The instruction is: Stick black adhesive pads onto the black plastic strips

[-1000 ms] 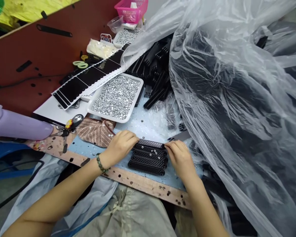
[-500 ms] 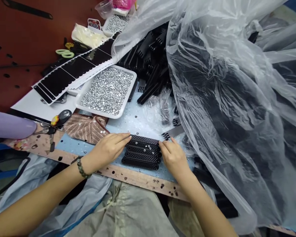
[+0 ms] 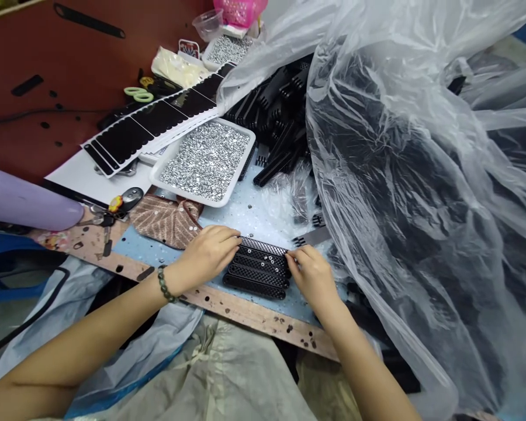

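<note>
A white rectangular plastic tray [image 3: 219,202] is holding small silver metal pieces [image 3: 207,158]. On the tray's near side, the left hand [image 3: 205,257] and right hand [image 3: 313,278], fingertips [image 3: 235,234] nearly closed, are pinching opposite ends of a long black textured strip [image 3: 263,245].

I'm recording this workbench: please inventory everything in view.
Perforated strips: several, black, lower centre
Metal bits: several, silver, on strips
Trays: two, white, beyond strips, holding metal pieces
Toothed parts: many, black, beyond strips
Sheeting: count unclear, clear, right side
Cloth: one, brown, left of strips
Keys: several, mixed, left of cloth
Container: one, purple, left edge
Printed sheets: several, mostly black, left of centre
Scissors: one, green handles, beyond sheets
Tub: one, clear, top centre
Basket: one, pink, top centre
Mat: one, light blue, under strips
Bracelet: one, green, left wrist
Left hand: one, far strip's left end
Right hand: one, far strip's right end
</note>
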`<state>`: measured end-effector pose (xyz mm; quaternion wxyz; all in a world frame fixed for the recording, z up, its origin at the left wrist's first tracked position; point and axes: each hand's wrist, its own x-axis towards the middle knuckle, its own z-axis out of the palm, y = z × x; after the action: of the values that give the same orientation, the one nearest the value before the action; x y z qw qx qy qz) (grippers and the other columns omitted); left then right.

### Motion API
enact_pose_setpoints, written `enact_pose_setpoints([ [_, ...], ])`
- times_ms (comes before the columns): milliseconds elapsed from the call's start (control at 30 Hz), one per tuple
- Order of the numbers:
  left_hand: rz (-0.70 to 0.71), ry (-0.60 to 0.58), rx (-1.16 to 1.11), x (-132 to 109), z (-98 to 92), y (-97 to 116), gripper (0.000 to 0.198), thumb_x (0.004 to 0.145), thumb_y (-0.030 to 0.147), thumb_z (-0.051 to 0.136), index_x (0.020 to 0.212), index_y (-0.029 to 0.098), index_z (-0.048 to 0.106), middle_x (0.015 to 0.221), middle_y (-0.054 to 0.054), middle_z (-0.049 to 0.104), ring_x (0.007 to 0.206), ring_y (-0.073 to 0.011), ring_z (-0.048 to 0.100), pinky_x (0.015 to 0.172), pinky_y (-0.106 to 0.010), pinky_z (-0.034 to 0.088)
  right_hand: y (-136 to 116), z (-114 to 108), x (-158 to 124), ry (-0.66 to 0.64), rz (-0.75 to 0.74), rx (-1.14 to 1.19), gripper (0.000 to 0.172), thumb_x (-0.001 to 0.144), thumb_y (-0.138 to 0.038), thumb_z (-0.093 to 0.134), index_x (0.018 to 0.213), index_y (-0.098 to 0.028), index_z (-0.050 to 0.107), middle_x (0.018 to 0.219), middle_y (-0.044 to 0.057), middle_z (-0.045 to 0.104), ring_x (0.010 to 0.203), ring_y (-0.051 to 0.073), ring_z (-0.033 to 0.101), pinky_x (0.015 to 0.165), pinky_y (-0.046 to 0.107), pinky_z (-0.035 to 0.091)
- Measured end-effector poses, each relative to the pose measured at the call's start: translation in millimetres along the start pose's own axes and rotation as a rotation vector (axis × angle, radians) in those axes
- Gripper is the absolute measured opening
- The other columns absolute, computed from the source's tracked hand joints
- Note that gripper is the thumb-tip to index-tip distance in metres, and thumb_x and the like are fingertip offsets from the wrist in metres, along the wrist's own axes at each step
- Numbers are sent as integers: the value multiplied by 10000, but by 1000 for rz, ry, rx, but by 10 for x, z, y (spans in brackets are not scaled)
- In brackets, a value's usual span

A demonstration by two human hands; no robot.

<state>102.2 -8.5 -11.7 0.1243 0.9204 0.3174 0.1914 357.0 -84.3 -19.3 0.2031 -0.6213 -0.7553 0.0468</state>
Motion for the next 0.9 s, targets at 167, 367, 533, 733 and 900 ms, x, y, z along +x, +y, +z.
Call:
enact_pose_setpoints([
  [167, 95, -21, 12, 78, 74, 132, 204, 927, 161, 446, 1022, 164, 627, 1023, -68, 655, 929, -197, 564, 868, -389, 429, 19, 20, -51, 10, 84, 116, 145, 908, -221, 506, 808, -176, 601, 758, 34, 605, 697, 149, 587, 656, 275, 485],
  [367, 89, 8, 13, 115, 135, 179, 195, 918, 133, 464, 942, 181, 652, 915, -44, 667, 855, -187, 547, 838, -382, 399, 28, 36, -203, 16, -116, -116, 239, 919, -119, 426, 1043, -165, 625, 921, 79, 674, 819, 178, 612, 1005, 484, 388],
  [533, 77, 65, -2, 105, 82, 186, 204, 907, 109, 473, 938, 175, 663, 885, -47, 678, 829, -187, 554, 808, -370, 399, 26, 6, -91, 11, 49, 77, 166, 904, -187, 477, 834, -183, 628, 782, 51, 639, 746, 174, 602, 738, 323, 494],
  [733, -66, 142, -94, -33, 9, 92, 197, 922, 156, 472, 992, 188, 654, 928, -46, 679, 858, -182, 564, 789, -354, 408, 37, -8, -62, -27, 53, 91, 155, 909, -184, 455, 877, -182, 607, 823, 59, 610, 761, 176, 589, 725, 315, 495],
  [900, -66, 106, -55, -74, 53, 77, 187, 921, 158, 478, 974, 185, 655, 915, -40, 682, 848, -184, 562, 788, -363, 401, 16, -63, -132, -69, -121, -97, 211, 920, -147, 434, 1020, -174, 618, 904, 72, 647, 827, 195, 593, 970, 463, 417],
])
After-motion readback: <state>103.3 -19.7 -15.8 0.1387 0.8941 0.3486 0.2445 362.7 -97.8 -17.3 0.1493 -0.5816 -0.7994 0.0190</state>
